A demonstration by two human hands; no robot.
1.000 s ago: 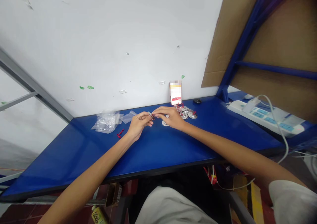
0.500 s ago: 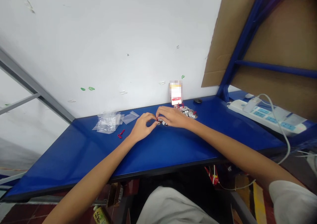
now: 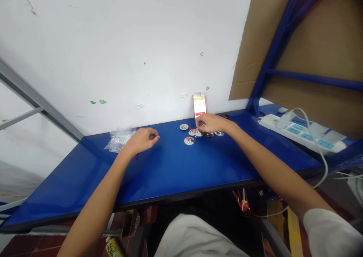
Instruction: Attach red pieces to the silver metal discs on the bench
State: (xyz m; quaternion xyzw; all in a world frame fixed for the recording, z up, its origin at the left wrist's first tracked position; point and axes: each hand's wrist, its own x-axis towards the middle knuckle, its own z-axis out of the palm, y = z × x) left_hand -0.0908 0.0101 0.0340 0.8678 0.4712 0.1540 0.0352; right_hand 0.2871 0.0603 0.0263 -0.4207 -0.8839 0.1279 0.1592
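Note:
Several small silver cymbal-like discs with domed middles lie on the blue table, most with red cords on them. One plain disc sits apart behind them, no red cord visible. Over the cluster, my right hand has its fingertips pinched together among the discs; what they grip is hidden. To the left, my left hand hovers with loosely curled fingers, a gap showing between thumb and forefinger and nothing seen in it. Beside it are clear plastic bags. A bit of red cord shows below its wrist.
A phone with a lit screen leans on the white wall behind the discs. At the right are a white power strip with a plugged cable and a blue metal frame. A black round object lies near the wall.
My hands have parted. The left moved left, in front of the plastic bags; the right moved slightly right and back over the cluster. Discs they were covering now show on the table.

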